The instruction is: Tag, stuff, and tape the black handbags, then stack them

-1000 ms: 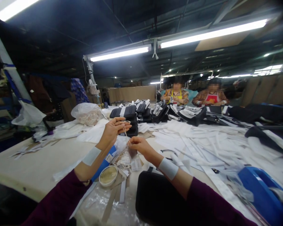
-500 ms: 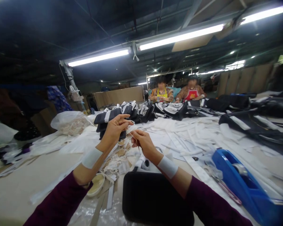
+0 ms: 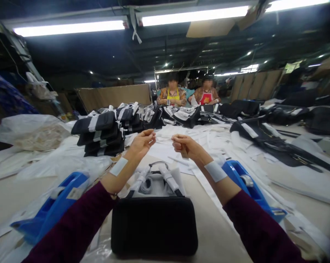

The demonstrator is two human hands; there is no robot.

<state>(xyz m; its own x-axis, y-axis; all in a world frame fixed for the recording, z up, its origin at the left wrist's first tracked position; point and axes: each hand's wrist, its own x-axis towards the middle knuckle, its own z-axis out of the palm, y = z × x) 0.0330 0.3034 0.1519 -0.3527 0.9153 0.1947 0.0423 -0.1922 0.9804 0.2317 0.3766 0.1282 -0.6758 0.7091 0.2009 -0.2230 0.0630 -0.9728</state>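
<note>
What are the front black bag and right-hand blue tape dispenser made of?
The black bag: matte fabric or leather-like material; its dull, dark face leaves it open. The blue tape dispenser: probably moulded plastic, given its smooth, faintly shiny body.

Nothing is readable; the label (image 3: 75,193) on a blue tape dispenser (image 3: 47,215) is blurred.

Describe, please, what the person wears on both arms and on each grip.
Both arms wear dark purple sleeves that end partway down the forearms. A pale, roughly rectangular patch lies on each forearm near the wrist. The left grip and right grip show no glove.
</note>
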